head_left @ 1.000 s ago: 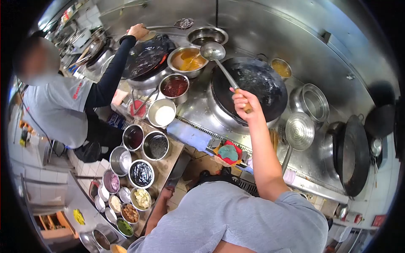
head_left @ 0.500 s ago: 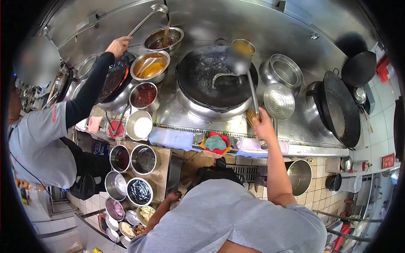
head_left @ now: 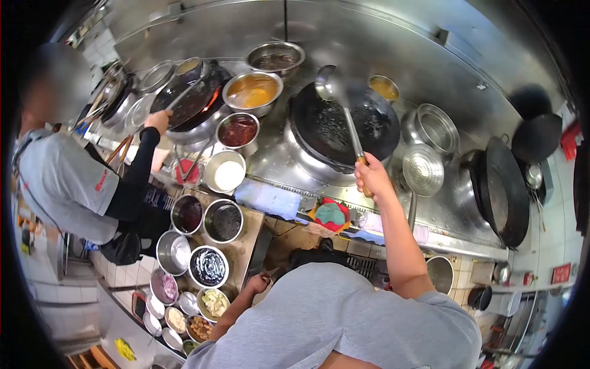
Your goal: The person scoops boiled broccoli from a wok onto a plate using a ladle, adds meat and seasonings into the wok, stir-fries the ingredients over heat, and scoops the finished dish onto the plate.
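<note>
My right hand (head_left: 371, 176) is wrapped round the wooden end of a long metal ladle (head_left: 352, 129). The ladle's bowl is raised over the far side of a black wok (head_left: 313, 126), which has a dark, glossy wet surface. Low beside my body, my left hand (head_left: 259, 283) is closed near the edge of the side counter. What it holds, if anything, is too small to make out. Just right of the wok lies a perforated strainer (head_left: 423, 169), close to my right forearm.
At left a co-worker (head_left: 67, 184) works a ladle in another wok (head_left: 196, 98) with flame showing. Between the woks stand bowls of amber liquid (head_left: 252, 90) and red sauce (head_left: 238, 131). Several ingredient pots (head_left: 209, 266) crowd the side counter. Another wok (head_left: 504, 190) leans at right.
The view has shifted. My ladle's bowl has swung leftwards across the wok's far side. The co-worker's raised ladle has come down into the left wok. My left hand stays low at my side.
</note>
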### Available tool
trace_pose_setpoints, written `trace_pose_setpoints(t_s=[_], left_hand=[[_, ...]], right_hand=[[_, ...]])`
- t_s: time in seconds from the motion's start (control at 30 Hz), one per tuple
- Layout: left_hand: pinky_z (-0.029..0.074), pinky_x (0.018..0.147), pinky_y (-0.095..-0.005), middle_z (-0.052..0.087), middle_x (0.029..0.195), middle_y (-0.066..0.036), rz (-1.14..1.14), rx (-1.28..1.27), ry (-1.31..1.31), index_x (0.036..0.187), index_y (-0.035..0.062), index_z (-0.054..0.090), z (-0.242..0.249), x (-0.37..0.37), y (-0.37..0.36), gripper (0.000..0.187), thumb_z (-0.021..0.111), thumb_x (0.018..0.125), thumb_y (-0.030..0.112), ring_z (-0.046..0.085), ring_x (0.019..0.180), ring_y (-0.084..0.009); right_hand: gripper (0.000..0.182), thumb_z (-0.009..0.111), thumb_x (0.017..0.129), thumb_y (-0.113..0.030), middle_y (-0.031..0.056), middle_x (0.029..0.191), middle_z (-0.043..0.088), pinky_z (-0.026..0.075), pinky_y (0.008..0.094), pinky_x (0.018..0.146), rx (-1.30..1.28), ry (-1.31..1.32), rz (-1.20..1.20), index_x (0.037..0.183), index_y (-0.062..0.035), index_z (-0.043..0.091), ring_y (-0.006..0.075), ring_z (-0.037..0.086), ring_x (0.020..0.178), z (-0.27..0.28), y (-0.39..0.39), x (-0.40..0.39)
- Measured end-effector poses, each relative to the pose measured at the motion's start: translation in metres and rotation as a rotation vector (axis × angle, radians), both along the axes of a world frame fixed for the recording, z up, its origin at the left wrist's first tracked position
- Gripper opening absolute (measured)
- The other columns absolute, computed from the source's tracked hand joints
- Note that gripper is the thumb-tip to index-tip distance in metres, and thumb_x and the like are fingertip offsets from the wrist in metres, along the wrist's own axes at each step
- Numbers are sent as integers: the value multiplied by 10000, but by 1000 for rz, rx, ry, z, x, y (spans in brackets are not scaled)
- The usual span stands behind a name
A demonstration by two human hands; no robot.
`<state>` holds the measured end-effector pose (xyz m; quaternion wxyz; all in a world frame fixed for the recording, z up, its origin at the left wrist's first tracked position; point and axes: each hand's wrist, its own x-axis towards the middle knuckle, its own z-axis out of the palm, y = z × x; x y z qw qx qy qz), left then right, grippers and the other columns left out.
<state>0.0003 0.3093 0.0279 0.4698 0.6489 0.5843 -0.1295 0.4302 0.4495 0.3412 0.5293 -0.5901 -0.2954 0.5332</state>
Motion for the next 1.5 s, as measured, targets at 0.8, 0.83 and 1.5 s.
trace_pose_setpoints(t_s=[0.8,0.83,1.5], left_hand=[[500,706,-338,658,885,-160,5,-7,-105,1096,105,598,0,-14,8,356,540,822,324,649,762,-246],[501,663,-339,656,828,-158,76,-75,-194,1058,94,616,16,-7,13,336,540,818,315,649,681,-236],[473,841,-348,648,985,-128,-93,-50,-84,1040,105,613,-24,52,44,308,552,812,302,609,951,-270]], right_hand=[[105,512,872,-116,-6,681,467,370,229,419,165,1321,180,970,-98,543,48,421,467,-18,71,-30],[142,510,876,-132,-1,681,464,377,231,417,176,1216,159,1013,-104,530,64,428,472,-16,50,-24],[558,498,796,-108,236,971,602,449,481,807,-328,-1115,12,1335,-209,394,397,585,880,-15,-97,28]])
